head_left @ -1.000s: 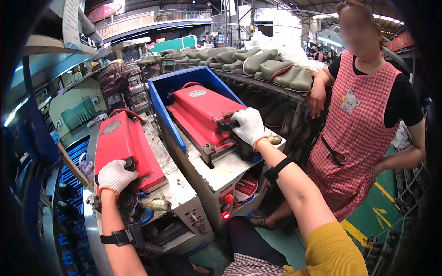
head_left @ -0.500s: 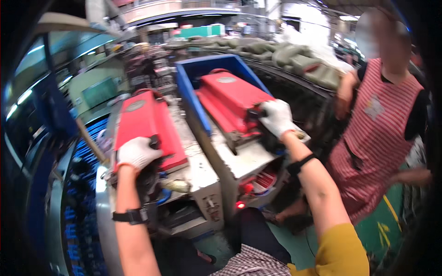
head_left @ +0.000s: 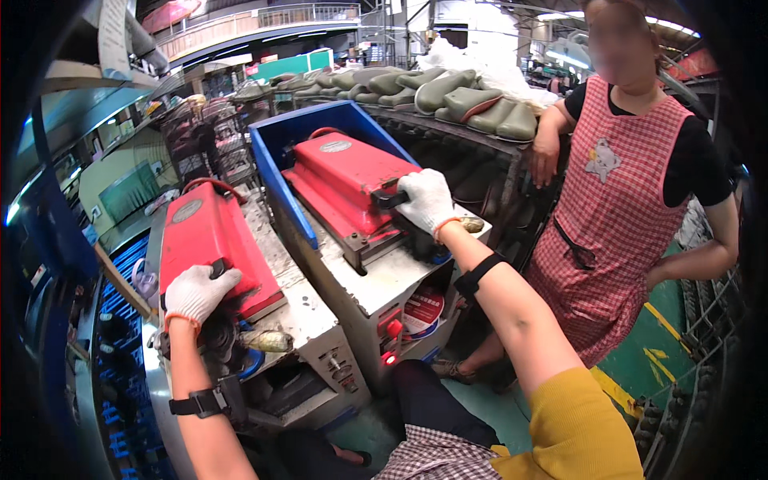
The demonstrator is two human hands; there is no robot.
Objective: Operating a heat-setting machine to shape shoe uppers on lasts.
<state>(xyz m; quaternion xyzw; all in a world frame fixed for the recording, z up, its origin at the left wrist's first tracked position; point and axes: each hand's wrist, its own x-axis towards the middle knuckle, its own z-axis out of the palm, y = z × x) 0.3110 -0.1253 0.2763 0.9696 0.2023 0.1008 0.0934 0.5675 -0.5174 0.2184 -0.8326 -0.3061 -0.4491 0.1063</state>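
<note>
Two red press lids sit on a grey machine [head_left: 364, 284]. My left hand [head_left: 198, 292], in a white glove, grips the black handle at the near edge of the left red lid [head_left: 204, 232]. My right hand [head_left: 428, 202], also gloved, is closed on the black handle of the right red lid [head_left: 348, 172], which lies lowered inside a blue-walled bay [head_left: 276, 172]. Both lids look down on their bases.
A person in a red checked apron [head_left: 620, 200] stands at the right, leaning an arm on a rack of olive-green shoe soles [head_left: 456, 96]. A lit red button [head_left: 390, 358] glows on the machine's front. Blue racks [head_left: 120, 320] stand at the left; green floor with yellow lines lies at the right.
The view swung left and back again. Both hands stayed on the lid handles; the lids look about as low as before.
</note>
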